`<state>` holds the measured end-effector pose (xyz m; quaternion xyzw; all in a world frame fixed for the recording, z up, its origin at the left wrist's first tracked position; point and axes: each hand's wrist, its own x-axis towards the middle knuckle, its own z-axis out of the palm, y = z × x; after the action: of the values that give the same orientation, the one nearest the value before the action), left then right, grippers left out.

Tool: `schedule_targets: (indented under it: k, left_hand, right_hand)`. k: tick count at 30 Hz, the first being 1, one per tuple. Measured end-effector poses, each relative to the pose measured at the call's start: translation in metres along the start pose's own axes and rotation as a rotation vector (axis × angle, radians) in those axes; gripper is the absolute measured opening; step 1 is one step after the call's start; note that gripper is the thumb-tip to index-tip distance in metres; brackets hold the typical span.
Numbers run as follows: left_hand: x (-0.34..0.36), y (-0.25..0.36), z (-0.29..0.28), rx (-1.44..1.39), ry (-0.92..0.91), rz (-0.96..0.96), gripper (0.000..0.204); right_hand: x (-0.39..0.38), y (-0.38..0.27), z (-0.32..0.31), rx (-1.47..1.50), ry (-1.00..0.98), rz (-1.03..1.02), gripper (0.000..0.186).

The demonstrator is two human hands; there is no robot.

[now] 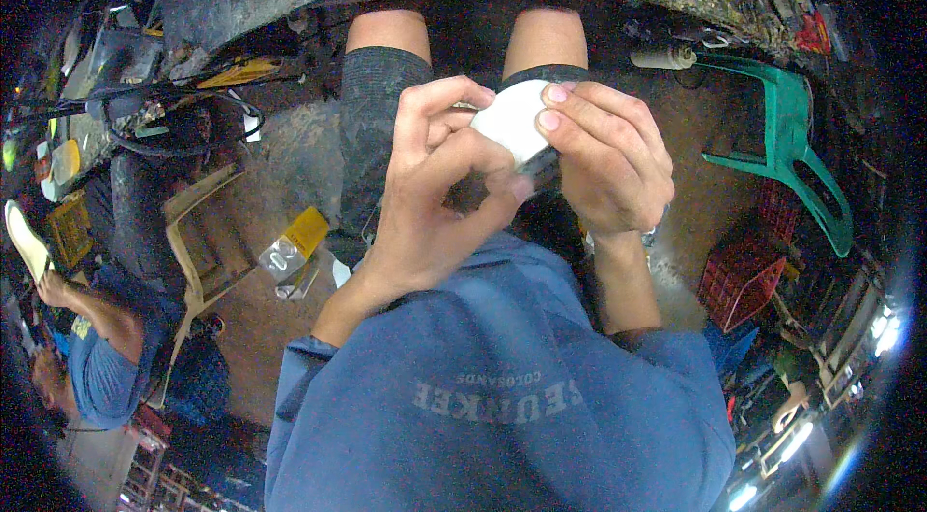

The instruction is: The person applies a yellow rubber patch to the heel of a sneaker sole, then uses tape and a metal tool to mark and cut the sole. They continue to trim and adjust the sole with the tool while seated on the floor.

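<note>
Head view: the only view we have, looking down past our own blue shirt (pixel 502 415) to our bare knees and the dirt floor (pixel 270 213).
Left hand: our left hand (pixel 439 184) is curled close, fingers bent in over the near edge of a small white rounded piece (pixel 512 116); thumb and forefinger pinch at it.
Right hand: our right hand (pixel 608 159) is also mostly closed, its fingertips pressed on the top right rim of the white piece, the rest of the hand cupped behind it.
White piece: we hold it between both hands, raised in front of our chest and over the gap between our knees.
Dark part: something black (pixel 541 164) shows under the white piece, between our two thumbs; we cannot tell what it is.
Knee cover: a dark grey knitted sleeve (pixel 372 116) sits over our left leg, just left of the left hand.
Floor left: a small clear packet with a yellow end (pixel 294 246) lies on the dirt, well apart from our hands.
Floor right: a green plastic chair (pixel 792 145) lies tipped, with a red crate (pixel 739 280) near it.
Other person: someone in a blue shirt (pixel 97 367) sits at the far left edge, apart from us.
</note>
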<state>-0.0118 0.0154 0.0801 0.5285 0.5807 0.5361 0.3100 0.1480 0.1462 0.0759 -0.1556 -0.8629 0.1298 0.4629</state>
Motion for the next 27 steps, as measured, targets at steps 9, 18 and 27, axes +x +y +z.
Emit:
schedule_targets:
  k: [9, 18, 27]
  left_hand:
    - [0.015, 0.012, -0.014, 0.064, 0.055, 0.059, 0.032]
    - [0.034, 0.012, -0.039, 0.453, -0.12, 0.343, 0.027]
    - [0.051, 0.01, -0.034, 0.403, -0.193, 0.582, 0.024]
  right_hand:
    - [0.005, 0.008, -0.004, 0.011, 0.016, -0.051, 0.022]
    - [0.012, 0.008, -0.011, 0.038, -0.057, -0.107, 0.026]
    - [0.017, 0.002, -0.018, 0.068, -0.115, -0.03, 0.016]
